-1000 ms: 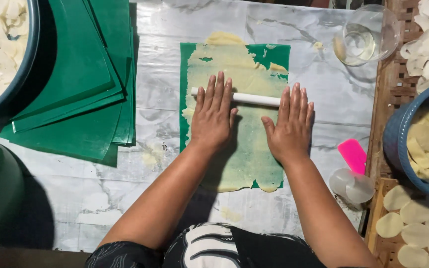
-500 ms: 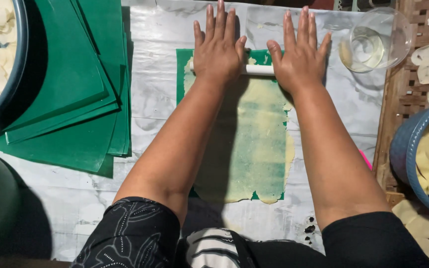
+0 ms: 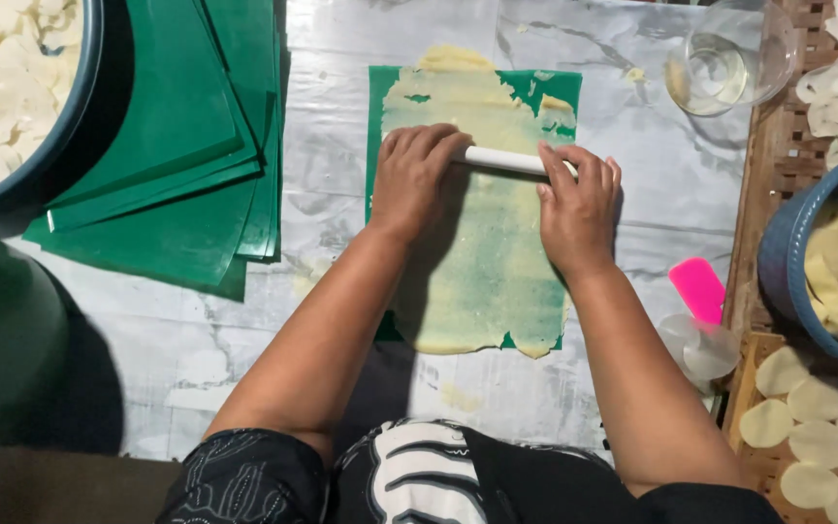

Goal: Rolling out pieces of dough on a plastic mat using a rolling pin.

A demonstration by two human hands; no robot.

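A thin sheet of pale yellow dough [image 3: 482, 252] lies spread over a green plastic mat [image 3: 535, 87] on the marbled work surface. A white rolling pin [image 3: 501, 159] lies across the upper part of the dough. My left hand [image 3: 414, 180] curls over the pin's left end. My right hand [image 3: 579, 209] curls over its right end. Both palms press down on the pin.
A stack of green mats [image 3: 162, 155] lies at the left. A dark bowl of white rounds [image 3: 12, 87] is at top left, a glass bowl [image 3: 729, 58] at top right. A blue bowl of yellow discs [image 3: 826, 262], a pink scraper [image 3: 698, 288] and white discs on a rack [image 3: 807, 437] sit at the right.
Both hands went out to the far end of the mat with the pin, fingers flat, and have now drawn it partway back with fingers curled over it.
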